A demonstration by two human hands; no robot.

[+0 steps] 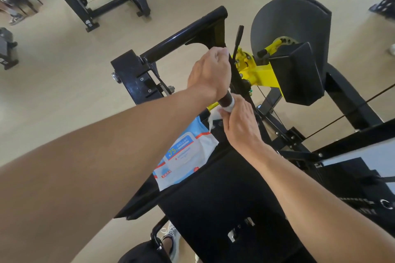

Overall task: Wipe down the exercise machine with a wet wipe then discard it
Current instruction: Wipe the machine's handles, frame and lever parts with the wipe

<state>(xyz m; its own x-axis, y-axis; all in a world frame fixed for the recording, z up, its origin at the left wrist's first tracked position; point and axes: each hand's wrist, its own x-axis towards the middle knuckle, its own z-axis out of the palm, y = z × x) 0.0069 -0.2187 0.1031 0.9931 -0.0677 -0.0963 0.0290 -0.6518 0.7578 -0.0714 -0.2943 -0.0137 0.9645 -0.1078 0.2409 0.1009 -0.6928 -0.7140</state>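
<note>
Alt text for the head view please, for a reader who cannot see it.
Seen from above, a person's right hand wraps a white wet wipe around a black cylindrical handle grip of a black and yellow exercise machine, while the left hand grips the handle higher up. A blue and white wipes packet lies on the machine's black pad below.

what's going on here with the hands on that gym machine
A person is cleaning an exercise machine. The left hand grips the upper part of a black handle, and the right hand holds a white wet wipe wrapped around it lower down. A pack of wipes lies on the machine's black pad just below. The wipe is not yet discarded.
</note>
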